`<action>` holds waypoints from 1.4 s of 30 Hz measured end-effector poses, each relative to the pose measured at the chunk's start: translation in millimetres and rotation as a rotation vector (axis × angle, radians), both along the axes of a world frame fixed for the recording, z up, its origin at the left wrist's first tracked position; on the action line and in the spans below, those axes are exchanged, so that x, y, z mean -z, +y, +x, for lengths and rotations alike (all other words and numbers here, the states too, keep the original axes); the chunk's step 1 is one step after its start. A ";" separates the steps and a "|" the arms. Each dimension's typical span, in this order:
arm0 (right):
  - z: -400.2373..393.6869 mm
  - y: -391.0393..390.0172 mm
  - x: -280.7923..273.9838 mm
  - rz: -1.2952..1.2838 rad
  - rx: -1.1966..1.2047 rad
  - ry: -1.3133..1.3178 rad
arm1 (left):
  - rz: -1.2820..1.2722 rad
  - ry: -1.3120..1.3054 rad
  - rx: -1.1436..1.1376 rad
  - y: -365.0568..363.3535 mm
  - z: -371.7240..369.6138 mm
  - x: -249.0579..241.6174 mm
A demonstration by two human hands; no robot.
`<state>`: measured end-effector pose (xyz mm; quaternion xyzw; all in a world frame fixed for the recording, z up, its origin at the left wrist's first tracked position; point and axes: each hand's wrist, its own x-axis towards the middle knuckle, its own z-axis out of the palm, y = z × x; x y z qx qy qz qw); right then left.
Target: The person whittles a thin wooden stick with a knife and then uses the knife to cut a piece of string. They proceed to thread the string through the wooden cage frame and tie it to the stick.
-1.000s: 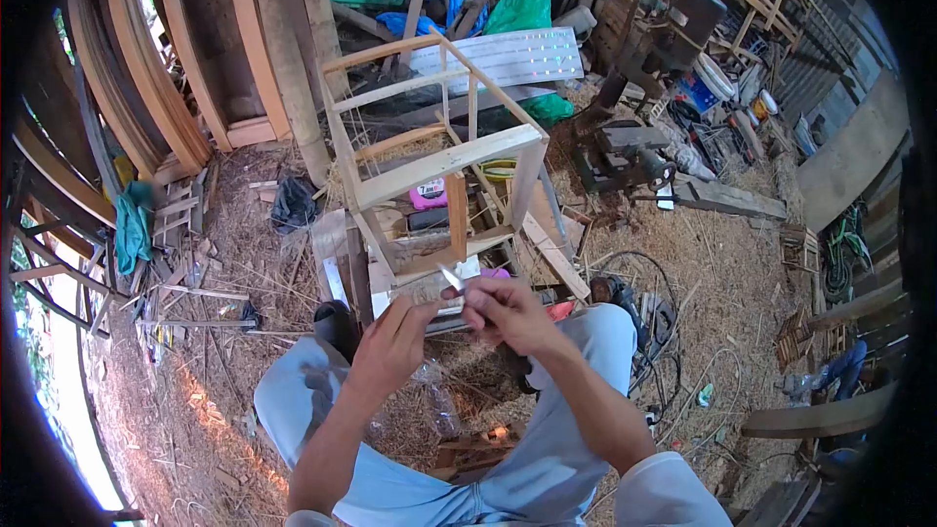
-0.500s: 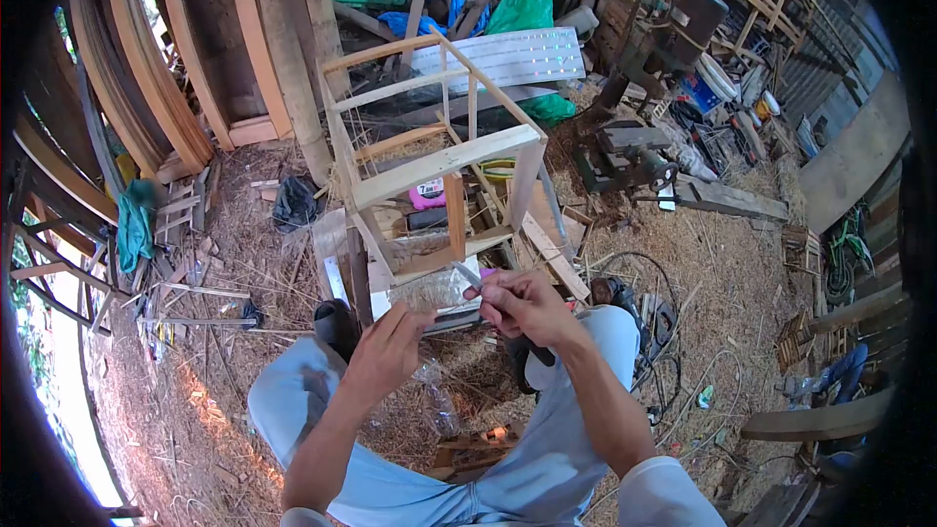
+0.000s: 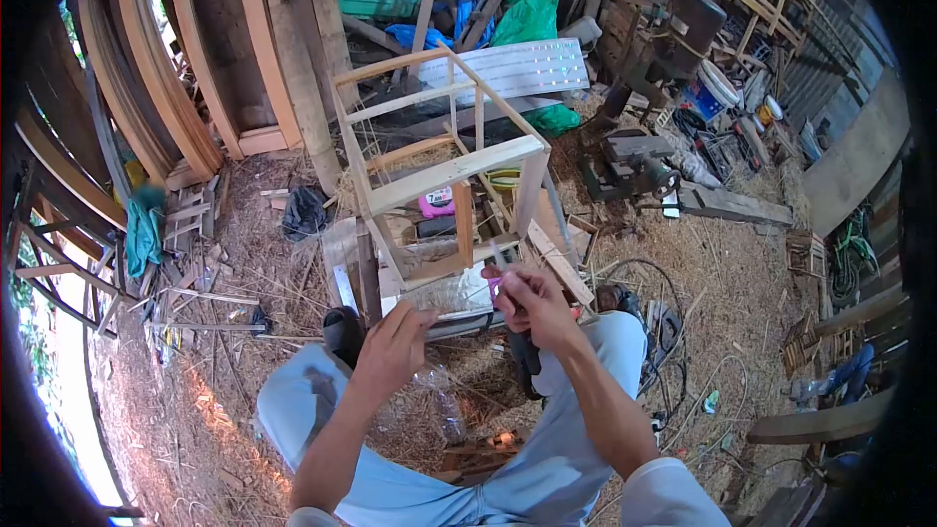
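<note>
My right hand (image 3: 539, 307) is closed around a small knife; its narrow grey blade (image 3: 496, 253) points up and away from me, slightly blurred. To the left, my left hand (image 3: 395, 340) pinches thumb and fingertips together. Whatever lies in that pinch is too thin to make out. The two hands are apart, above my spread knees. Just beyond them stands an unfinished wooden chair frame (image 3: 454, 176), with thin strands hanging at its left side. A pink-labelled container (image 3: 436, 202) shows through the frame.
Shavings and scraps cover the ground (image 3: 234, 371). A clear plastic bottle (image 3: 444, 415) lies between my legs. A dark cable (image 3: 673, 307) curls at the right, near a bench vise (image 3: 630, 166). Curved wooden parts (image 3: 146, 68) lean at the left. A black bag (image 3: 305, 213) lies left of the frame.
My right hand has moved right, away from my left hand, and the blade has swung more upright. The left hand stays pinched in nearly the same place. The view has shifted slightly.
</note>
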<state>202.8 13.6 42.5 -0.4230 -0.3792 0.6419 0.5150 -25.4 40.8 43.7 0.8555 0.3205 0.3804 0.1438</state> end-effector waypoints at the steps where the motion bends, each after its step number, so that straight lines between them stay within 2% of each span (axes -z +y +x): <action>1: 3.2 1.2 4.2 -0.054 0.045 0.094 | -0.019 0.076 -0.030 0.5 -3.5 0.4; 3: 12.6 4.3 6.7 -0.066 0.083 0.237 | -0.045 0.040 -0.045 4.4 -6.1 -4.6; 6: 11.3 6.5 0.3 0.021 0.183 0.275 | -0.084 -0.035 -0.071 6.6 -10.0 -7.5; 7: 13.6 5.2 3.3 0.054 0.217 0.158 | -0.111 -0.074 -0.076 6.8 -9.7 -7.4; 10: 16.7 3.3 1.0 0.131 0.254 0.046 | -0.179 -0.075 -0.034 2.0 -7.4 -16.7; 14: 10.8 -1.8 -10.2 0.103 0.260 0.121 | -0.236 -0.029 0.026 -5.7 -1.6 -17.2; 17: 2.9 -4.2 -13.8 0.105 0.221 0.073 | -0.656 -0.107 0.103 -11.8 5.3 -18.9; 18: -1.2 -4.3 -11.0 0.096 0.213 0.074 | -0.665 -0.109 0.094 -13.0 6.5 -19.6; 20: -10.0 -4.2 -5.1 0.168 0.199 -0.125 | -1.018 -0.245 0.160 -13.7 10.8 -24.5; 24: -12.1 -1.9 -2.9 0.238 0.229 -0.288 | -1.119 -0.450 0.216 -11.7 17.9 -18.2; 26: -12.8 -4.6 -6.5 0.223 0.281 -0.393 | -1.324 -0.557 0.264 -9.5 17.4 -24.9; 28: -16.3 -8.9 -10.8 0.211 0.330 -0.495 | -1.391 -0.628 0.279 -9.5 16.8 -30.7; 30: -20.7 -14.7 -12.5 0.588 0.340 -0.889 | -1.462 -0.695 0.300 -10.5 15.5 -33.7; 31: -22.1 -15.8 -8.8 0.675 0.276 -0.915 | -1.500 -0.708 0.297 -11.1 15.0 -34.6; 34: -32.0 -22.0 -9.8 0.713 0.159 -1.040 | -1.550 -0.725 0.319 -15.8 15.8 -32.7; 39: -25.8 -19.4 -7.9 0.754 0.160 -1.100 | -1.623 -0.753 0.421 -14.1 14.2 -25.9; 41: -31.1 -21.8 -4.5 0.926 0.215 -1.110 | -1.678 -0.708 0.400 -16.7 13.8 -22.2; 42: -31.0 -22.0 -5.7 0.930 0.216 -1.108 | -1.673 -0.707 0.398 -17.3 13.6 -23.0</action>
